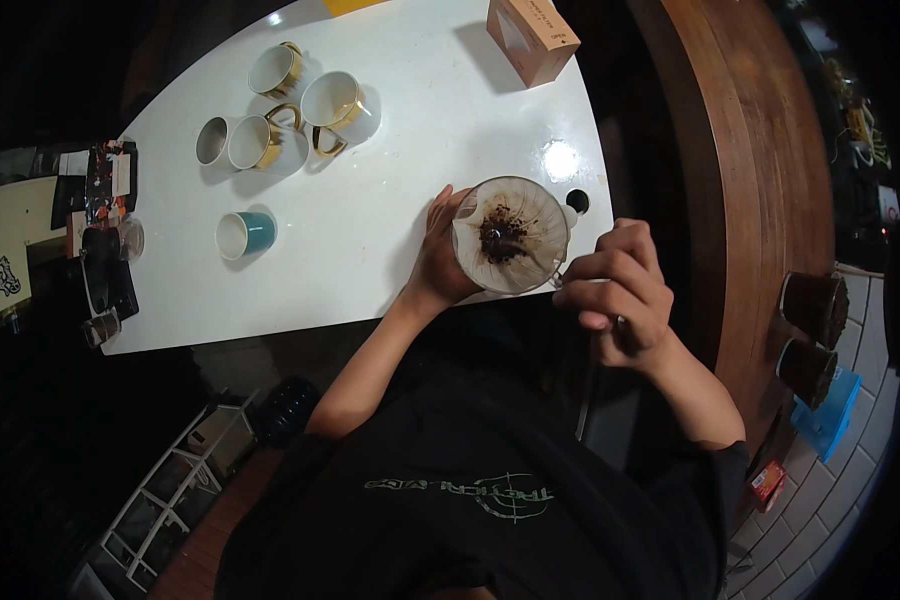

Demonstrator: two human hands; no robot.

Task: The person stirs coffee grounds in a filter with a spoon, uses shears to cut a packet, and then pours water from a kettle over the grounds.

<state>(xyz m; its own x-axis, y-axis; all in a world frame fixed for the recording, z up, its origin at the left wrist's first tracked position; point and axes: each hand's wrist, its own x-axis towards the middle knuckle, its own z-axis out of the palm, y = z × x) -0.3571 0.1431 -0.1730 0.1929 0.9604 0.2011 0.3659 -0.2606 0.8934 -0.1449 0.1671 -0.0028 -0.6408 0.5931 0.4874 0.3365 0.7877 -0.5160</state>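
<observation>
A clear dripper [515, 240] lined with a pleated paper filter has dark coffee grounds scattered in its middle. My left hand [440, 255] is wrapped round its left side, near the front edge of the white table. Just right of the dripper, my right hand [625, 295] is closed with fingers curled; a thin metal piece shows at its fingertips and a thin handle runs down below it, perhaps a spoon. What lies under the dripper is hidden. A teal cup [259, 232] lies to the left on the table.
White and gold mugs [333, 100] and a small cup [213, 141] are grouped at the back left of the white table [370, 200]. A paper filter box [532, 40] is at the back right. A wooden counter [730, 180] runs along the right, with two dark pots [808, 372] beyond.
</observation>
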